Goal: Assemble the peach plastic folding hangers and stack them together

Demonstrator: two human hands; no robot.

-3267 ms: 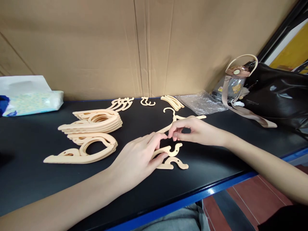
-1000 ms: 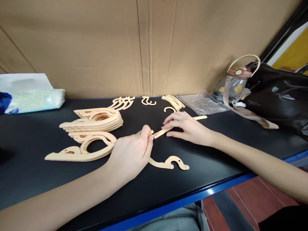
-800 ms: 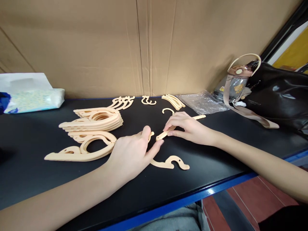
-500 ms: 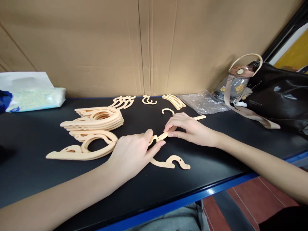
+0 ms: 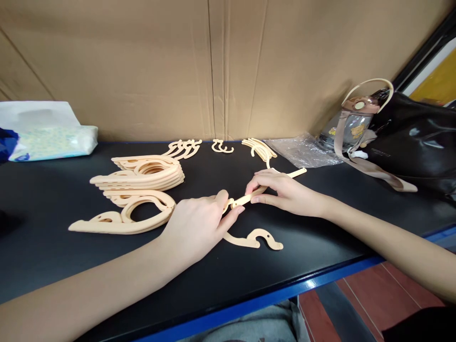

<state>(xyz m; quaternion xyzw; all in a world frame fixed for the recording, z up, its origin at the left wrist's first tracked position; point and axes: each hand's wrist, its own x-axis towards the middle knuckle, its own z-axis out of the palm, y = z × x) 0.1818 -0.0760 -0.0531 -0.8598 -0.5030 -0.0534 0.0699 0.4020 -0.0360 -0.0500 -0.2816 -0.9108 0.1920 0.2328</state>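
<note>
My left hand (image 5: 195, 225) is closed in a pinch on the end of a cream plastic folding hanger (image 5: 242, 201), held just above the table. My right hand (image 5: 285, 192) grips the same hanger farther along, and its far arm sticks out past my fingers. The hanger's hook (image 5: 268, 162) rises behind the right hand. Below my left hand lies another curved hanger piece (image 5: 245, 242) with a hook-shaped end; its left part is hidden by the hand. Left of that hand are a few folded hangers (image 5: 149, 226) and a taller stack of folded hangers (image 5: 142, 180).
Along the back of the black table (image 5: 135, 270) lie several hanger parts (image 5: 182, 148), loose hooks (image 5: 223, 147) and curved arms (image 5: 261, 149). Clear plastic wrap (image 5: 299, 151), a strapped bottle (image 5: 352, 123) and a black bag (image 5: 409, 142) sit right; a tissue pack (image 5: 53, 142) sits left.
The hanger's hook has swung to the right and back, towards the loose arms. Both hands keep their hold with little movement; the view has shifted slightly.
</note>
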